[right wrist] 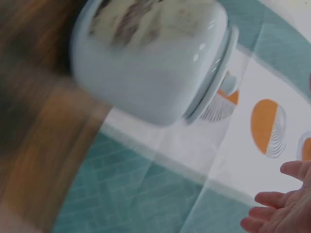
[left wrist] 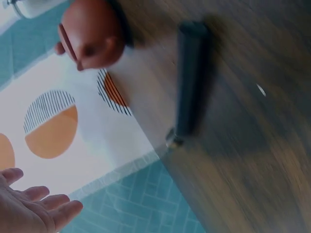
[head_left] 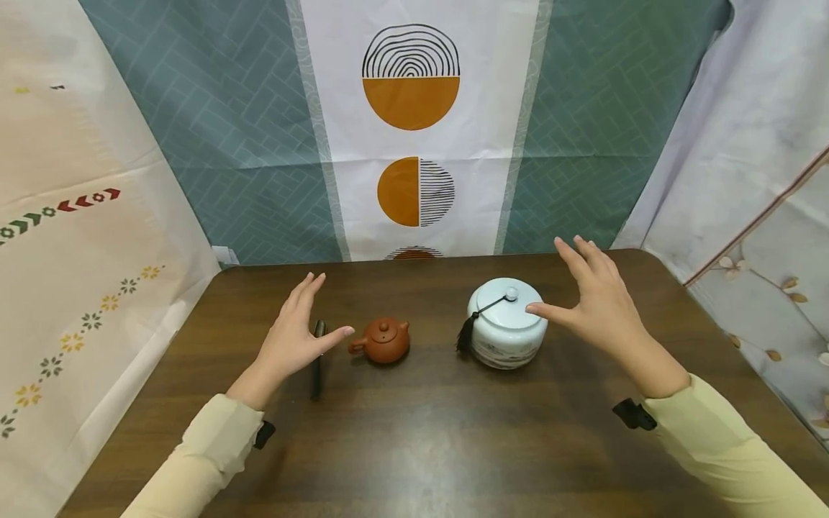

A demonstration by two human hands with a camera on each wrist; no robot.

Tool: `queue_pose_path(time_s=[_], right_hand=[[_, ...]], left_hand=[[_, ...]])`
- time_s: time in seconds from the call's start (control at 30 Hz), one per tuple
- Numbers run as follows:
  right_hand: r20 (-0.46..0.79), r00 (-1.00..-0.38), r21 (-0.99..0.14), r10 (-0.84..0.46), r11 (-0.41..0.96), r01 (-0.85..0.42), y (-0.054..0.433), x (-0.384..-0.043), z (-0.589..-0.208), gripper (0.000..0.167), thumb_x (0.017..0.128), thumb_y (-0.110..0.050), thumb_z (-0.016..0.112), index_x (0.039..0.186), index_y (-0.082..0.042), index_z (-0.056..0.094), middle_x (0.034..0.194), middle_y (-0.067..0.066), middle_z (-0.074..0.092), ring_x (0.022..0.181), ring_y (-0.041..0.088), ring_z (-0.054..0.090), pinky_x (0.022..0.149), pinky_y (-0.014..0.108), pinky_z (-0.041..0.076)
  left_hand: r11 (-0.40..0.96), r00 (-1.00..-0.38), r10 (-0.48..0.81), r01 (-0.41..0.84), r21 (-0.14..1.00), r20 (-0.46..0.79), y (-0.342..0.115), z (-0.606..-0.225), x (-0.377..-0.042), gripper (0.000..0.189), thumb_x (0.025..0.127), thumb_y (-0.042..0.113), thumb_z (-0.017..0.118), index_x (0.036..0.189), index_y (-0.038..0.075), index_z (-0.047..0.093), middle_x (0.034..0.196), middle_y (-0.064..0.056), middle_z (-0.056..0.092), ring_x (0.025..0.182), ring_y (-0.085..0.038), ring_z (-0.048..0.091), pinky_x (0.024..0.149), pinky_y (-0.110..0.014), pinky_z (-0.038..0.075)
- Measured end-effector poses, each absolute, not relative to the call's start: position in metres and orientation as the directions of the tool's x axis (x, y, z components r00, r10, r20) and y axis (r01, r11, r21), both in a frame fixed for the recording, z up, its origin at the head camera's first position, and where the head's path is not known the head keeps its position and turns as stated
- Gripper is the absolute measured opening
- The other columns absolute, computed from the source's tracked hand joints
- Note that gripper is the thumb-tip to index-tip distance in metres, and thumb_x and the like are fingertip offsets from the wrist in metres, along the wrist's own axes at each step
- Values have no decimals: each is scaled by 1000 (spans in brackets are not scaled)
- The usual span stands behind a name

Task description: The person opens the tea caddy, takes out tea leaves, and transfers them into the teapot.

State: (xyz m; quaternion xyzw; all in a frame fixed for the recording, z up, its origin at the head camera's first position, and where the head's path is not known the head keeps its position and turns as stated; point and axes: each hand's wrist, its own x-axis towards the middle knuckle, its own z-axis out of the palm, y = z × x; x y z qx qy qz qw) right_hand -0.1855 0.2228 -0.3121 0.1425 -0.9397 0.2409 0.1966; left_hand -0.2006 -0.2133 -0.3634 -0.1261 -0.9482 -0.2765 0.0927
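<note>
My left hand (head_left: 296, 334) hovers over the left of the table with fingers spread and nothing in it. Beneath and just beyond it lies a dark, slim pen-like stick (head_left: 316, 367), partly hidden by the hand; the left wrist view shows its dark barrel (left wrist: 190, 77). A small reddish-brown clay teapot (head_left: 386, 341) stands to the right of that hand, handle toward it. On the right, my right hand (head_left: 599, 306) is held up with fingers apart, beside a white lidded porcelain jar (head_left: 508, 334). Its thumb overlaps the jar's edge in the head view; contact cannot be told.
A black tassel (head_left: 466, 334) hangs from the jar's lid knob. The brown wooden table (head_left: 414, 432) ends at a patterned cloth backdrop (head_left: 259, 144). Light cloths hang at the left and right sides.
</note>
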Motion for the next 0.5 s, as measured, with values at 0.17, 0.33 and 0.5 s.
queue_pose_path(time_s=[0.17,0.33,0.5], right_hand=[[435,-884,-449,-174,809,-380,201,-187,-307,98,69,-40,84,148,-14,33,151,19,30,140,42,21,102,69,26],[424,-884,-489,-195,772,-405,177,-190,-306,96,69,-37,85,147,-13,34,151,16,32,139,41,24,103,65,29],[430,-876,-510,-220,741,-437,156,-192,-309,94,68,-36,85,146,-12,37,150,16,34,137,39,28,103,61,34]], left_hand=[[778,-949,209,306,549,234,-204,-362,-200,101,77,54,72,153,19,15,159,-8,14,144,-35,19,104,-64,31],[726,-959,206,282,627,192,-195,-364,-198,100,77,50,75,153,18,17,156,-12,19,142,-34,23,106,-59,32],[671,-969,201,245,700,146,-184,-367,-196,96,77,44,77,151,18,22,153,-14,26,140,-35,27,105,-61,33]])
